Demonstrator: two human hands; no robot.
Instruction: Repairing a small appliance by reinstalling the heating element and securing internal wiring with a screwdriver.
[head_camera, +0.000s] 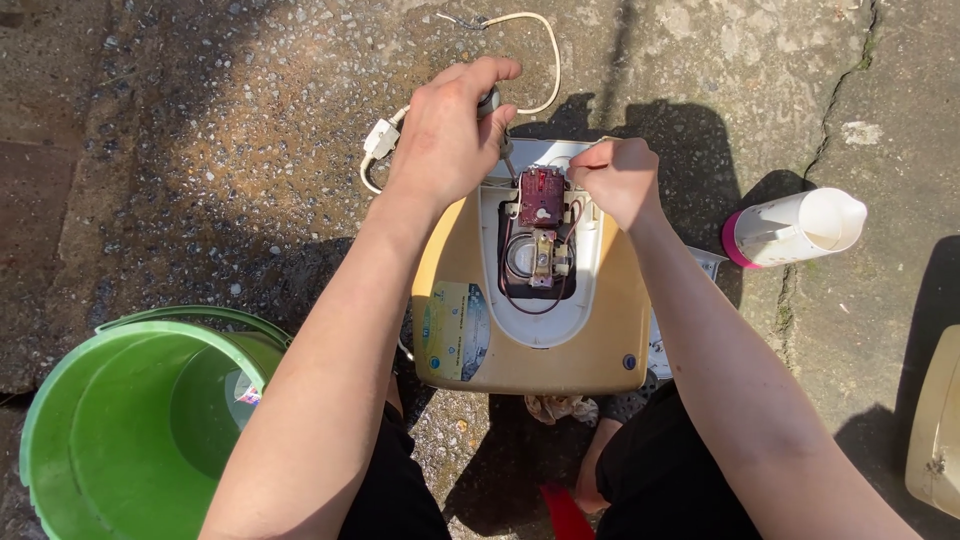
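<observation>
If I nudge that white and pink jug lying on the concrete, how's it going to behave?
The white and pink jug lies on its side and looks round, so a sideways nudge would probably set it rolling. It looks like thin plastic and seems empty, so likely light and easy to shift. The concrete ground is rough and cracked, which may stop it soon.

An outdoor yard or pavement in bright sun: rough, cracked concrete ground (250, 150) with hard shadows, a green plastic bucket (130, 420) standing on it.
</observation>
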